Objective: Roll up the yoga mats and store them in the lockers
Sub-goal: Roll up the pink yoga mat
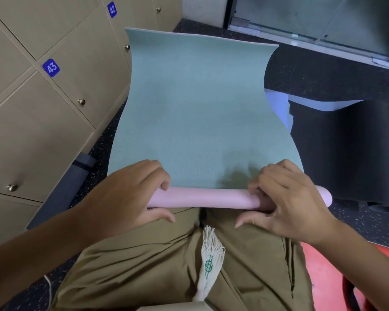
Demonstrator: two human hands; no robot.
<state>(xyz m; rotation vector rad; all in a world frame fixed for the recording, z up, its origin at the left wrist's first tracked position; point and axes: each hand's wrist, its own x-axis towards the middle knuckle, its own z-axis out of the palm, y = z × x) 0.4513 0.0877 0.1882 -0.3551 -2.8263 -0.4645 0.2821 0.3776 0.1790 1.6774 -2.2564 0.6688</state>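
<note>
Pale green foam yoga mat (195, 104) with pink underside is lying flat on dark speckled floor (323, 72) beside beige numbered lockers (32, 104), near end curled into slim pink roll (207, 198). Left hand (130, 194) and right hand (288, 198) are both curling fingers round the roll, grip closed on it at each end

left hand (130, 194), right hand (288, 198), fingers curled

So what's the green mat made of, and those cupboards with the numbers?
The green mat looks like soft matte foam or rubber: finely textured, bends into a smooth pink roll. The lockers look like beige painted metal or laminate, smooth and flat, with shiny metal knobs; hard to tell which.
</note>
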